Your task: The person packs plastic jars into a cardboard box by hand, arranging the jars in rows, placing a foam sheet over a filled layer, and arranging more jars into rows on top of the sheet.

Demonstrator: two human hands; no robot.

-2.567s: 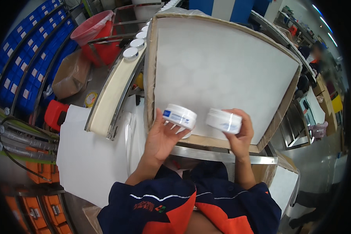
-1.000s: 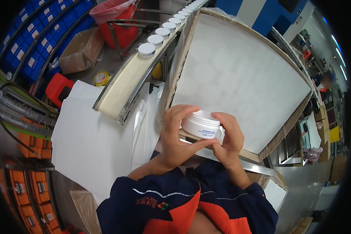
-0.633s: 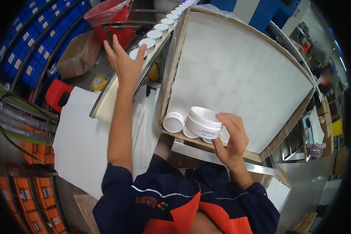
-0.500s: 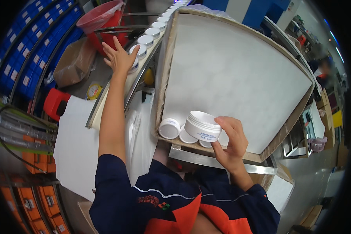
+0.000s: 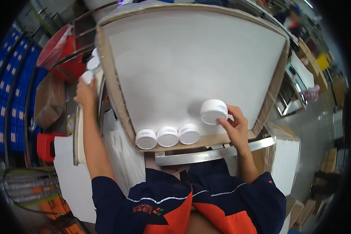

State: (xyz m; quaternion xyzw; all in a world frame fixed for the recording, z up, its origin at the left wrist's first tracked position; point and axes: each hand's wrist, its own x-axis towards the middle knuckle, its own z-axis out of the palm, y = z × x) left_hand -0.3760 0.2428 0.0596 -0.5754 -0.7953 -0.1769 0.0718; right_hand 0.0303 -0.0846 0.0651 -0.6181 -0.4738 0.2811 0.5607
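My right hand (image 5: 236,124) grips a white round jar (image 5: 213,112) by its right side, thumb in front and fingers behind. That jar is tipped, its flat round end facing me, above the white-lined floor of a large carton (image 5: 199,74). Along the carton's near edge, three similar jars lie side by side: a left one (image 5: 146,139), a middle one (image 5: 167,136) and a right one (image 5: 189,134). Off to the left, my left hand (image 5: 85,93) closes its fingers around another white jar (image 5: 87,77) on a narrow conveyor (image 5: 78,136).
More jars (image 5: 93,63) stand in line farther up the conveyor. A red bin (image 5: 60,50) and an open cardboard box (image 5: 50,93) are beyond it, with blue storage bins (image 5: 7,89) at far left. A metal bar (image 5: 214,153) crosses before the carton. Another person (image 5: 292,21) is far right.
My left hand, spread over the conveyor before, has closed on a jar. The right hand's jar has turned from mouth up to flat end toward me. The view has shifted.
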